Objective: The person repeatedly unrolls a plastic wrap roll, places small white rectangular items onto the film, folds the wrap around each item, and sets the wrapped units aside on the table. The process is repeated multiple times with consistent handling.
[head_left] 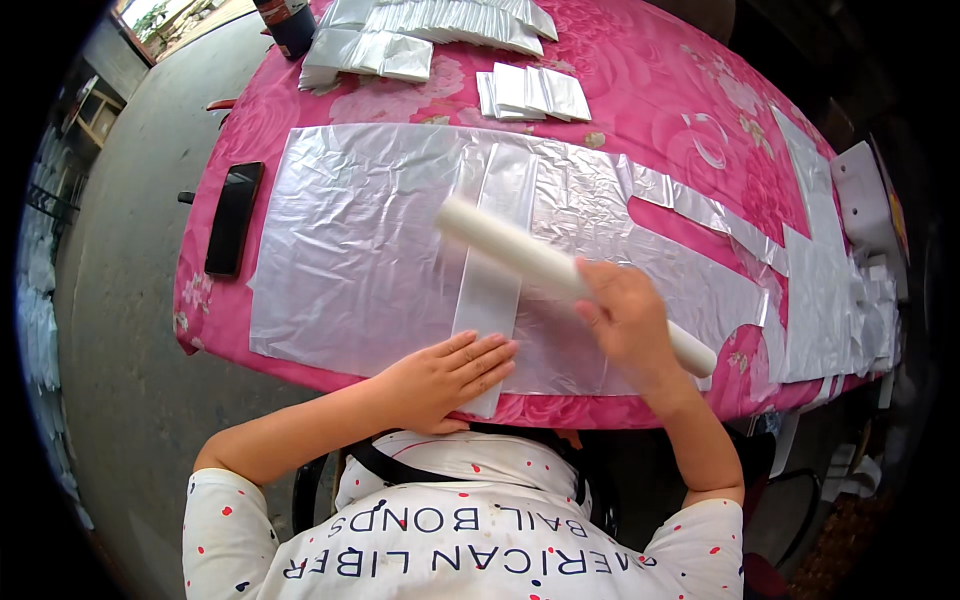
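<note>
The white roll (pixel 535 259) slanted over the plastic sheet (pixel 350 240), grasped toward four o'clock by the right hand (pixel 625 318). At seven, the left hand (pixel 450 375), fingers released, lay on the folded strip (pixel 487 300); a phone (pixel 236 220) lay at nine.

On the tablecloth (pixel 670 100), with the spread bag (pixel 350 240) as the clock's centre, a folded strip (pixel 487 300) runs across it from twelve to six — the left hand (pixel 455 375) lies on its near end, and the right hand (pixel 625 310) holds a roll (pixel 510 243) over the bag, pointing from four to ten. The phone (pixel 235 220) lies past nine, the jar (pixel 288 25) between ten and eleven, the large stacks (pixel 430 30) past eleven, the small stack (pixel 533 92) at twelve, before them. Loose bags (pixel 820 310) lie at three — the box (pixel 868 200) just behind.
</note>
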Action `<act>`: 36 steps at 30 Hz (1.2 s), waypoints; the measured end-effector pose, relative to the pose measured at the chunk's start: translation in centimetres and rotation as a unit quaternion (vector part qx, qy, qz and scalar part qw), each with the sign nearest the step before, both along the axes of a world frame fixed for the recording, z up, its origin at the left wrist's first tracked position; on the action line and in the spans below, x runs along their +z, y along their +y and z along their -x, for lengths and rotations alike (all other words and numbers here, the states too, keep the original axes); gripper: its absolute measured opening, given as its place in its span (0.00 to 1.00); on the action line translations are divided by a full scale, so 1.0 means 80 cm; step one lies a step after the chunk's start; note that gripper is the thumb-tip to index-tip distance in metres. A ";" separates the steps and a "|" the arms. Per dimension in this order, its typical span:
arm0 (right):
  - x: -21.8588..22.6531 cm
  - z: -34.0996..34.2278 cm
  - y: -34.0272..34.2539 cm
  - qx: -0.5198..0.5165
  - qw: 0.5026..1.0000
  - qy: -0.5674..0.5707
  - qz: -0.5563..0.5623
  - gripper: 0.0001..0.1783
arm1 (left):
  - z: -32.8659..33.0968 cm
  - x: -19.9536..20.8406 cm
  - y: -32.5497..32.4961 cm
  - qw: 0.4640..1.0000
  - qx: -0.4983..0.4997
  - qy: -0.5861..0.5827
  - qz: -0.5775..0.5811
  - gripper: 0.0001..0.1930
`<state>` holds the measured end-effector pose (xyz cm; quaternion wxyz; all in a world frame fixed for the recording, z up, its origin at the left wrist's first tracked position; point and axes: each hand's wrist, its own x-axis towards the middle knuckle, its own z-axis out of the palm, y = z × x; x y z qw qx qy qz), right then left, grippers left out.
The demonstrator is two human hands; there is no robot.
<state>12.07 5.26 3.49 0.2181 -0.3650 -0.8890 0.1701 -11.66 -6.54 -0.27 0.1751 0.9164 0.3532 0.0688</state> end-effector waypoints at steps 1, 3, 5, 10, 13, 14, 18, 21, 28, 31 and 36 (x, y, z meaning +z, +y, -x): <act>-0.003 0.011 -0.013 0.050 0.999 0.009 0.003 0.23 | -0.009 -0.004 -0.006 0.999 0.006 0.022 -0.025 0.41; -0.010 0.033 -0.033 0.131 0.991 0.001 0.014 0.23 | -0.028 -0.014 -0.022 0.993 0.017 0.079 -0.081 0.35; -0.018 0.048 -0.036 0.149 0.989 0.006 -0.021 0.23 | -0.037 -0.021 -0.030 0.991 0.022 0.078 -0.104 0.30; -0.027 0.089 0.018 0.134 0.989 0.037 -0.055 0.23 | -0.037 -0.022 -0.037 0.987 0.030 0.101 -0.117 0.29; -0.036 0.113 0.081 0.095 0.990 0.060 -0.088 0.21 | -0.036 -0.020 -0.035 0.988 0.026 0.101 -0.115 0.26; -0.037 0.121 0.097 0.086 0.990 0.063 -0.089 0.21 | -0.035 -0.021 -0.036 0.989 0.025 0.097 -0.112 0.26; -0.041 0.134 0.134 0.056 0.983 0.092 -0.147 0.19 | -0.030 -0.023 -0.037 0.989 0.017 0.086 -0.120 0.26; -0.033 0.127 0.117 0.086 0.981 0.093 -0.147 0.20 | -0.023 -0.021 -0.038 0.991 0.020 0.051 -0.120 0.25; -0.032 0.057 0.000 0.299 0.952 0.001 0.065 0.24 | -0.007 -0.017 -0.043 0.995 0.021 -0.057 -0.085 0.19; -0.026 0.049 -0.022 0.297 0.954 -0.016 0.046 0.28 | 0.003 -0.016 -0.040 0.985 0.010 -0.160 -0.069 0.19; -0.048 0.051 -0.041 0.206 0.978 0.008 -0.020 0.27 | 0.010 -0.003 -0.019 0.980 0.064 -0.143 -0.119 0.23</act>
